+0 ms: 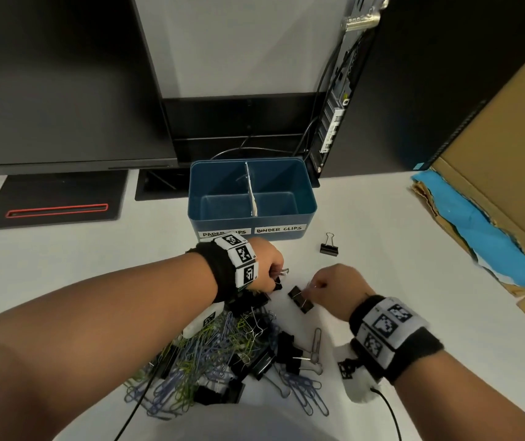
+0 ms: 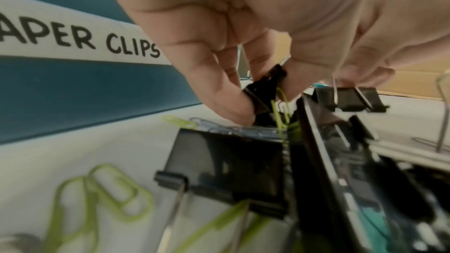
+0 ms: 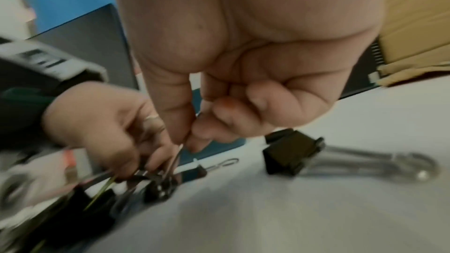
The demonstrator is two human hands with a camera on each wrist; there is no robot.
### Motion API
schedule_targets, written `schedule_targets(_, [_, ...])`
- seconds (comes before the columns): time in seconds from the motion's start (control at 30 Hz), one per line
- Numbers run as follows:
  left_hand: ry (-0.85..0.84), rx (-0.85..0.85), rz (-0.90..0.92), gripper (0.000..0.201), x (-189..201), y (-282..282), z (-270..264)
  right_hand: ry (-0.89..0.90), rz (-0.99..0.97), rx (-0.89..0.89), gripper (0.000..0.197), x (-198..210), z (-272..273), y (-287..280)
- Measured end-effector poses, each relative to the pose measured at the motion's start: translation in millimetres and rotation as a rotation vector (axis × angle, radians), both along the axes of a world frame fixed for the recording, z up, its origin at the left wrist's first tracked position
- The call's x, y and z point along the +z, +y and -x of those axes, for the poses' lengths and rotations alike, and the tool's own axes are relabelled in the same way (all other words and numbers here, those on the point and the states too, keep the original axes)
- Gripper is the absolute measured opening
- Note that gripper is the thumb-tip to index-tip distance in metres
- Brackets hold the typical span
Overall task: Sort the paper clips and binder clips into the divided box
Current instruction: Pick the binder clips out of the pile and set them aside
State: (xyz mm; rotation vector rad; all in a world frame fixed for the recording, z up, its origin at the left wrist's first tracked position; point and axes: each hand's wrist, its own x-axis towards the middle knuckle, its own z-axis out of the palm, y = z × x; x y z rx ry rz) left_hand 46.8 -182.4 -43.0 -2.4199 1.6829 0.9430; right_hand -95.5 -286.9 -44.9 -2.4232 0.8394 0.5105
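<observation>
Pinching a small black binder clip (image 2: 261, 91) between thumb and fingertips, the left hand (image 1: 266, 265) is gripping it at the far edge of the pile (image 1: 223, 354); in the left wrist view a green paper clip (image 2: 280, 111) is hanging tangled beneath that clip. The right hand (image 1: 339, 286) is pinching the thin wire handle of a second binder clip (image 1: 301, 299), which is lying on the white desk (image 1: 414, 265) between the two hands. The right wrist view is blurring here, so how the wire is sitting in the grip is hard to make out. The pile itself is mixing black binder clips with blue, green and silver paper clips, partly hidden under the left forearm. A lone binder clip (image 1: 329, 246) is standing apart near the blue divided box (image 1: 305, 214), whose front labels are reading "PAPER CLIPS", partly covered by the left wristband, and "BINDER CLIPS". Something small is showing against the white divider in the left compartment, too small to tell. A cardboard box (image 1: 503, 173) is cut off at the right.
</observation>
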Motion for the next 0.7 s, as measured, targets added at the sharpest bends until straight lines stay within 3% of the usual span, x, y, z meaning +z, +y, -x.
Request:
schedule_targets(0.17, [-0.021,0.012,0.026,0.019,2.1,-0.5,-3.2,-0.131,-0.009,-0.261,0.02,7.5,4.7,-33.2])
schedule_targets(0.27, [0.001,0.048,0.091,0.009,5.1,-4.5,-1.9,-0.164,0.071,-0.283,0.028,6.4,3.7,-36.7])
schedule_targets(0.33, [0.019,0.073,0.145,0.013,9.2,-7.9,-0.3,-0.253,0.1,-0.27,0.036,5.8,3.5,-32.0])
schedule_targets(0.5, [0.121,0.131,0.287,0.008,11.8,-13.5,6.2,-0.318,-0.257,-0.216,0.054,-4.4,-3.9,-13.7])
schedule_targets(0.6, [0.156,0.155,0.324,0.009,11.4,-15.3,11.0,-0.357,-0.387,-0.318,0.042,-9.5,-9.0,-14.1])
schedule_targets(0.7, [0.126,0.125,0.301,0.017,12.8,-20.6,14.3,-0.343,-0.308,-0.331,0.027,-9.4,-11.0,-19.4])
